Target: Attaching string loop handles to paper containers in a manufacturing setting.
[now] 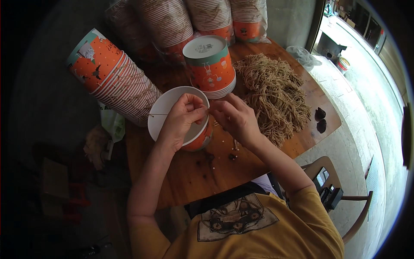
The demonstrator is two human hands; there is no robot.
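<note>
An orange paper bucket (199, 142) with a white inside stands on the table in front of me, its mouth turned up. From its left rim a thin brown cord (158, 114) runs across the opening to my left hand (183, 116), which is closed in a pinch over the bucket. At the right rim my right hand (237, 120) has its fingertips pressed together, close to the left fingertips. What lies between the right fingers is too small to make out. A big heap of brown cords (276, 97) lies right of my right hand.
Behind the bucket stands a short upside-down bucket stack (210, 71). A long nested stack (114, 80) leans at the left, and bagged stacks (166, 21) line the back. Small dark objects (320, 120) lie near the wooden table's (185, 181) right edge; a chair (325, 170) stands beyond.
</note>
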